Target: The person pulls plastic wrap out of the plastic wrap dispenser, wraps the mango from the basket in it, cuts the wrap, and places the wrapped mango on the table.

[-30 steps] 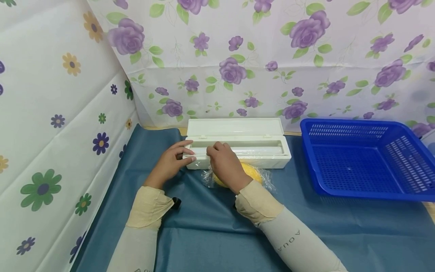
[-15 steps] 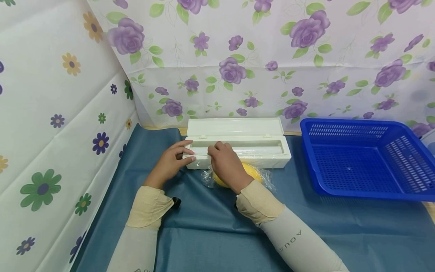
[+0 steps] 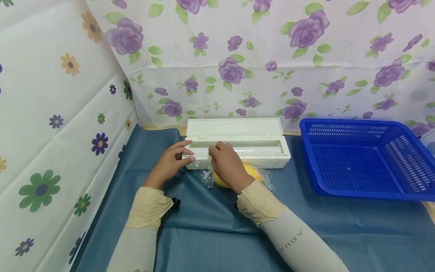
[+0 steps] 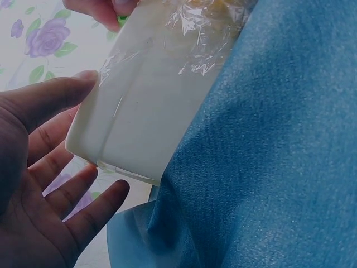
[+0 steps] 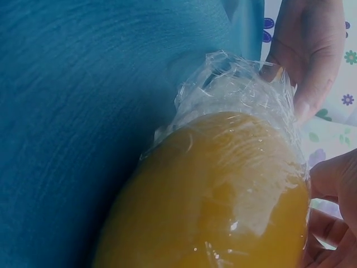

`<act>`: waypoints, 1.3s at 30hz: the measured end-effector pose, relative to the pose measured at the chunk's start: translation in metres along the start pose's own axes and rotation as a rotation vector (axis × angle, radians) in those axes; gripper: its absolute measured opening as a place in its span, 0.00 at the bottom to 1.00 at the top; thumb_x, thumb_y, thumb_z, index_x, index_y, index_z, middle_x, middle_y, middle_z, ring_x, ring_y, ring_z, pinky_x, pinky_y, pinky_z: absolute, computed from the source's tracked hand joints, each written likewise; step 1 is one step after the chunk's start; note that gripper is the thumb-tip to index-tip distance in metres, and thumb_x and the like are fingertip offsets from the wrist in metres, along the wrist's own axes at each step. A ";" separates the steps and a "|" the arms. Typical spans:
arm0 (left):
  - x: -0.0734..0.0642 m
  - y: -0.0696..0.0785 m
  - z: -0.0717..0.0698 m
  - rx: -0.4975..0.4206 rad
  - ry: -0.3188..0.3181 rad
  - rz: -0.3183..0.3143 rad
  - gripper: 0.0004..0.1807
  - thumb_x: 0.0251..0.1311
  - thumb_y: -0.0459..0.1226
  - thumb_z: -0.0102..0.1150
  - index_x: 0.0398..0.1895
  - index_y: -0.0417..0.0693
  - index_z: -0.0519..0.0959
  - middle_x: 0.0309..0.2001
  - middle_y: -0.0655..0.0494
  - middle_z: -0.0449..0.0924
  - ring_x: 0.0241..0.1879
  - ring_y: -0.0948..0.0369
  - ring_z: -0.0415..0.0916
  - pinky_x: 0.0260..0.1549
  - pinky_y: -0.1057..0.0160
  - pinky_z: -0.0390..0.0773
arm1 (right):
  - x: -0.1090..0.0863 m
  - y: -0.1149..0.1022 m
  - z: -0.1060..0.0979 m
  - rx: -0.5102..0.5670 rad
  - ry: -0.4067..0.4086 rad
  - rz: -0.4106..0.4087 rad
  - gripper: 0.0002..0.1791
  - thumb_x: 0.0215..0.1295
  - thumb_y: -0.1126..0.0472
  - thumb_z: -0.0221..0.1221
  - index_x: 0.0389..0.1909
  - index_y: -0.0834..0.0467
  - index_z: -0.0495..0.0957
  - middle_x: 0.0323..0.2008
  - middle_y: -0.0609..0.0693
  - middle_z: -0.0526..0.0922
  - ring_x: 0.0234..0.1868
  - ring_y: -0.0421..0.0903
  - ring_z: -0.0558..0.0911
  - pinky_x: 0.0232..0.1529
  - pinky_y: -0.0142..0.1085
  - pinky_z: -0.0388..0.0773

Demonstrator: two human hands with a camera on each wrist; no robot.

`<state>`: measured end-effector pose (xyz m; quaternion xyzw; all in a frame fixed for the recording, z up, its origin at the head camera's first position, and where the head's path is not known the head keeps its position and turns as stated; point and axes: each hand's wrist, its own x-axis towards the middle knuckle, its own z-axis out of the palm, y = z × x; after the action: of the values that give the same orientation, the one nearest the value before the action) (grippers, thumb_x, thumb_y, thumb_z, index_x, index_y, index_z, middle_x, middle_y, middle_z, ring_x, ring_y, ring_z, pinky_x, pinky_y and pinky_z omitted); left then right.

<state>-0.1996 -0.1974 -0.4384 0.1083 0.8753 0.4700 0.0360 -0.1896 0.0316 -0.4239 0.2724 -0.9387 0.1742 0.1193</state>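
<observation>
A white cling film box point(image 3: 265, 162) stands with its lid raised, a roll of film point(image 3: 258, 150) inside. My left hand point(image 3: 168, 165) is at the box's left end. In the left wrist view its thumb touches the front edge and the other fingers spread loosely around the end. The curled fingertips of my right hand point(image 3: 227, 164) pinch something small at the front edge, mostly hidden by the fingers. Under that hand lies a yellow oval fruit point(image 5: 212, 184), perhaps a melon, wrapped in crinkled clear film point(image 5: 223, 89). Clear film also lies over the box front.
To the right stands a blue perforated plastic basket point(image 3: 360, 158). Blue-green cloth point(image 3: 210, 241) covers the table, with folds below the hands. Flower-printed curtains hang behind point(image 3: 251, 49) and on the left point(image 3: 81, 124).
My right hand has shifted very slightly to the right along the front edge of the box. The left hand, box and fruit stay in place.
</observation>
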 end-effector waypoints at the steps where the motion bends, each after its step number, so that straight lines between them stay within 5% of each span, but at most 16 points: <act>1: 0.000 0.000 0.000 0.000 0.000 0.001 0.12 0.65 0.41 0.67 0.47 0.46 0.86 0.74 0.57 0.67 0.70 0.52 0.67 0.57 0.50 0.75 | 0.000 0.000 0.000 -0.002 0.002 0.001 0.06 0.75 0.63 0.54 0.43 0.55 0.80 0.40 0.52 0.79 0.35 0.49 0.71 0.38 0.39 0.74; 39: -0.001 0.000 -0.001 0.008 -0.005 0.000 0.12 0.65 0.41 0.67 0.47 0.46 0.86 0.75 0.58 0.66 0.71 0.52 0.67 0.57 0.51 0.75 | -0.006 0.009 -0.001 -0.002 0.050 0.002 0.07 0.75 0.62 0.54 0.36 0.55 0.78 0.37 0.52 0.78 0.33 0.49 0.68 0.35 0.39 0.70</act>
<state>-0.1990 -0.1980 -0.4379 0.1097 0.8770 0.4663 0.0379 -0.1896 0.0419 -0.4278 0.2669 -0.9359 0.1802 0.1428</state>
